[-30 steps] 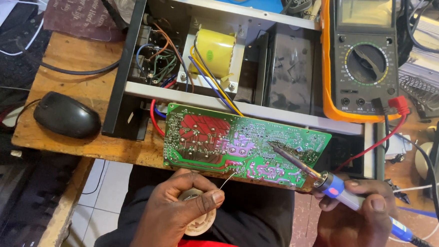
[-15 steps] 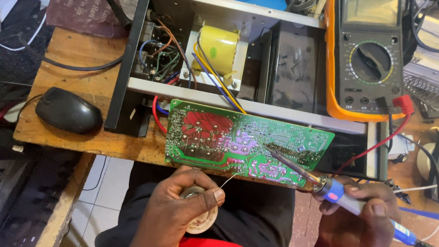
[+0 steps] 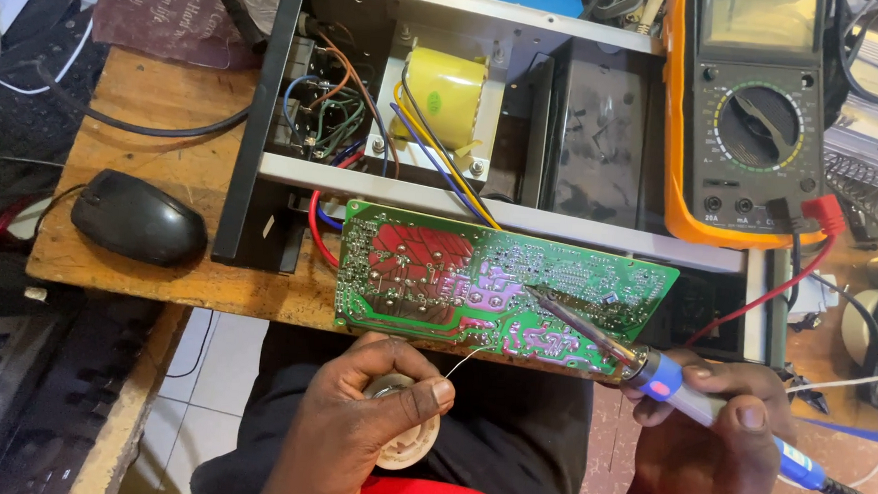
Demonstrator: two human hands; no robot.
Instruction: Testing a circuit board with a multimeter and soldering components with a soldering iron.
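Left hand [image 3: 364, 429]: low centre, fingers curled closed, thumb pressed against bent forefinger in a pinch, knuckles upward. Right hand [image 3: 714, 442]: lower right, fingers wrapped in a pen-style grip, thumb laid along the top, forefinger forward, wrist running off the bottom edge

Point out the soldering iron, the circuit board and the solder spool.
soldering iron [image 3: 687, 395]: head view, blue handle.
circuit board [image 3: 427, 276]: head view, green solder side.
solder spool [image 3: 410, 448]: head view, pale rim under the left hand.
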